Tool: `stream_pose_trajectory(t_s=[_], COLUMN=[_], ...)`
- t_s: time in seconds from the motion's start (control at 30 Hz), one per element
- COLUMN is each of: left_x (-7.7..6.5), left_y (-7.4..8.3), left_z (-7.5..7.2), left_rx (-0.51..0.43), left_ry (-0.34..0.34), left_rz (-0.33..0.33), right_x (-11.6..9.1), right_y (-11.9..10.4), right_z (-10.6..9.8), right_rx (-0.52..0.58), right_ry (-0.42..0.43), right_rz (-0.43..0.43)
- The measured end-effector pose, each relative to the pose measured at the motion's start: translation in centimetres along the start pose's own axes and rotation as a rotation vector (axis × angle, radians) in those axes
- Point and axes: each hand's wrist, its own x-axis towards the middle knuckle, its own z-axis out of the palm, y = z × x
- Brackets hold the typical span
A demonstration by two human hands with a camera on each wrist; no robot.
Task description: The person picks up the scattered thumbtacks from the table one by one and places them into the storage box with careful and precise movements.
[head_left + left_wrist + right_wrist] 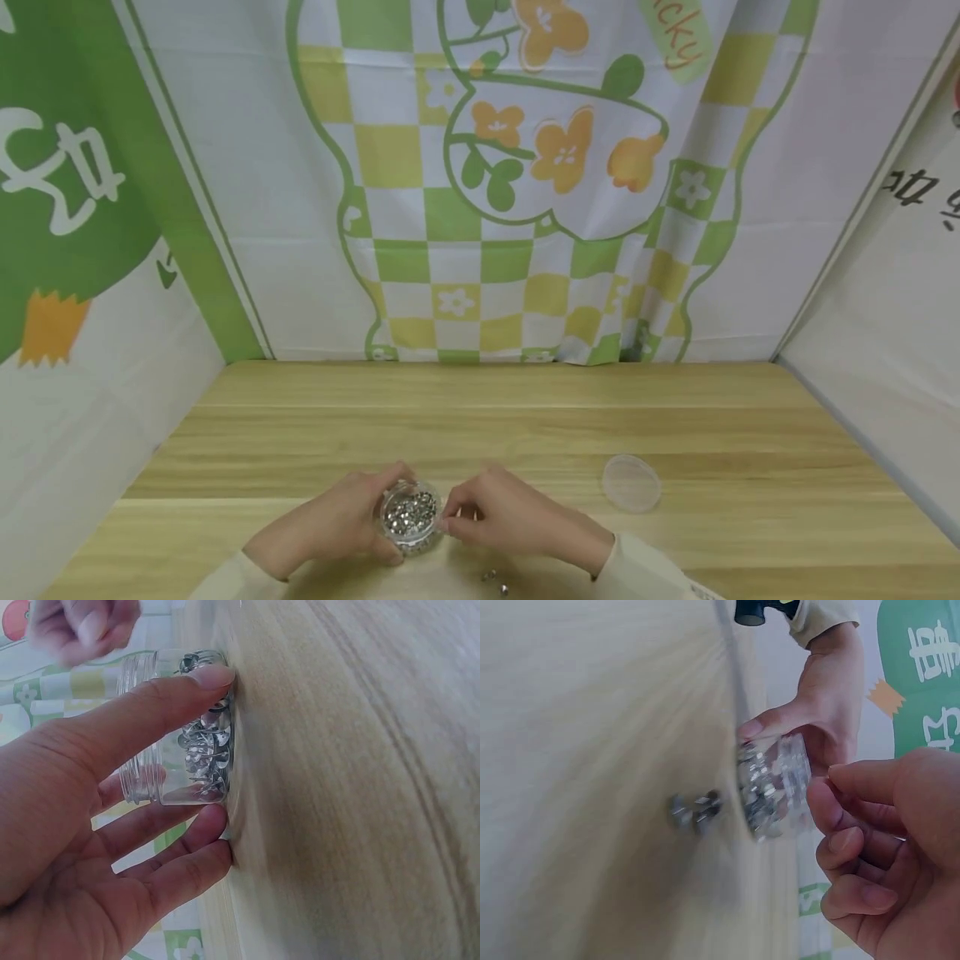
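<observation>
A clear round jar point(410, 543) with a threaded, uncovered mouth holds many silver thumbtacks point(204, 754). Its base is at the tabletop. My left hand point(337, 518) grips the jar's side, thumb on the near side and fingers round the other. At the jar's right rim is my right hand point(513, 518), thumb and forefinger tips pinched together, the other fingers curled. Something tiny, apparently a thumbtack, is between those tips, almost wholly hidden. A few loose thumbtacks point(703, 810) lie on the wood in front of the jar; they look blurred in the right wrist view.
A clear round lid point(632, 483) lies flat on the wooden table point(495, 400), to the right of my right hand. Printed cloth point(465, 275) hangs behind the table's back edge, with more cloth at both sides.
</observation>
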Motion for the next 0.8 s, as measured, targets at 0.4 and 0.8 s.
stream_pose_trajectory(t_s=[0.4, 0.8], left_x=[-0.1, -0.1], left_y=[-0.1, 0.2], left_z=[0.1, 0.1], left_rx=[0.009, -0.01], left_ry=[-0.009, -0.011], left_rz=[-0.024, -0.035], right_x=[-3.9, -4.1], right_y=[1.0, 1.3], right_z=[0.7, 2.0], right_rx=[0.109, 0.077], right_ry=[-0.131, -0.111], right_rz=[0.06, 0.074])
